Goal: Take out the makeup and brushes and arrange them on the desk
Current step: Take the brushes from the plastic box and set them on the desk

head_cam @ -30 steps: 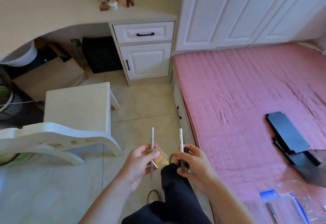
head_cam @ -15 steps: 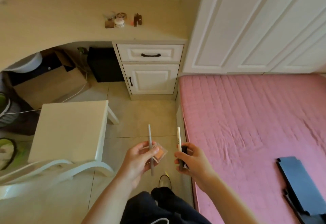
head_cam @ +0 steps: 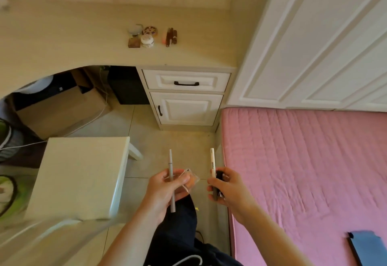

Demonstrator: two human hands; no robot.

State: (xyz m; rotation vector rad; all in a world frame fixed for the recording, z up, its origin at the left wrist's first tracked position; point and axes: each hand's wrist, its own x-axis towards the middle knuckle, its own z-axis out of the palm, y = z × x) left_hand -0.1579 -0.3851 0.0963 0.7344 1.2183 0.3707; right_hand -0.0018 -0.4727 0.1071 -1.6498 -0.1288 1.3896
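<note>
My left hand grips a thin grey makeup pencil upright, together with a clear case holding an orange sponge. My right hand holds a white pencil and a small dark item against it. Both hands hover over the floor between the chair and the bed. On the beige desk far ahead lie several makeup pieces: a brown square compact, a white round jar, a patterned round compact and dark lipsticks.
A white chair stands at the left, close to my left arm. White drawers sit under the desk. The pink bed fills the right, with a dark flat object on it. A cardboard box lies under the desk.
The view has risen and tilted toward the desk, which now looks nearer. Both hands keep their items and have drifted slightly apart. The plastic bag on the bed has left the view.
</note>
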